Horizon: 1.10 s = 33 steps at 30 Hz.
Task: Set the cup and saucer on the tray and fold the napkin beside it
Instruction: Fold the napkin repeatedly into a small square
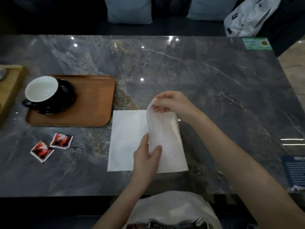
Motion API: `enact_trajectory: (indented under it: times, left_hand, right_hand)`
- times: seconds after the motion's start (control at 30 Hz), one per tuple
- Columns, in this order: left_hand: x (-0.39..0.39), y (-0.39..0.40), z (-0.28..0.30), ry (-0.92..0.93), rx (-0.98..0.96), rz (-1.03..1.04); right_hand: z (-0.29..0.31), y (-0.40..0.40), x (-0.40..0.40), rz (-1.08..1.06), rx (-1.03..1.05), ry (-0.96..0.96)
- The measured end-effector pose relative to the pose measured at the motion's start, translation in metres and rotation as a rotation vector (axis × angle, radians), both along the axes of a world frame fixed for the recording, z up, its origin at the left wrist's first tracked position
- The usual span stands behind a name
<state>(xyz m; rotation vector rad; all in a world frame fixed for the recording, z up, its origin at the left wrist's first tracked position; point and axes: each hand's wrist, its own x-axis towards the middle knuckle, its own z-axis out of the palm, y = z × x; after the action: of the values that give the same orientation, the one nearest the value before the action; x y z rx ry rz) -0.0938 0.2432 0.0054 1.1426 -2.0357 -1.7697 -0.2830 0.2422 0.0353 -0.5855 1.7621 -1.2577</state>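
Note:
A black cup (pixel 41 90) with a white inside stands on a black saucer (pixel 66 98) at the left end of the brown wooden tray (pixel 92 103). To the right of the tray a white napkin (pixel 127 139) lies on the marble table, its right half lifted and curling over toward the left. My right hand (pixel 171 103) pinches the far edge of that raised half. My left hand (pixel 146 157) grips its near part, thumb on top.
Two red sachets (pixel 52 146) lie on the table (pixel 214 90) in front of the tray. A light wooden board (pixel 9 90) sits at the left edge. A green card (pixel 256 43) and a dark leaflet (pixel 295 172) lie at the right. Cushions and a white bag (pixel 247 15) are beyond the table.

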Motion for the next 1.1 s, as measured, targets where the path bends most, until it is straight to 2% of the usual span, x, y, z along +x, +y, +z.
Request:
enact_trajectory:
  times: [0.07, 0.13, 0.3, 0.43, 0.57, 0.8, 1.1]
  left_hand:
    - [0.013, -0.012, 0.002, -0.012, 0.030, 0.059]
    - [0.024, -0.021, 0.001, -0.032, 0.057, 0.107]
    - [0.049, -0.034, -0.008, -0.112, 0.142, 0.256]
    - [0.067, -0.043, -0.022, -0.209, 0.116, 0.298]
    - [0.073, -0.047, -0.029, -0.295, 0.058, 0.288]
    - [0.076, -0.048, -0.042, -0.333, -0.051, 0.297]
    - [0.083, -0.053, -0.050, -0.414, -0.070, 0.416]
  right_hand:
    - [-0.004, -0.011, 0.006, 0.143, 0.048, 0.073]
    - [-0.010, -0.024, 0.015, 0.227, 0.115, 0.233]
    - [-0.026, -0.063, 0.034, 0.242, 0.051, 0.599]
    - [-0.045, -0.084, 0.044, 0.329, 0.060, 0.520]
    - [-0.067, -0.099, 0.052, 0.385, 0.095, 0.531]
    - [-0.087, -0.114, 0.055, 0.377, 0.141, 0.496]
    - [-0.093, -0.129, 0.060, 0.473, 0.225, 0.544]
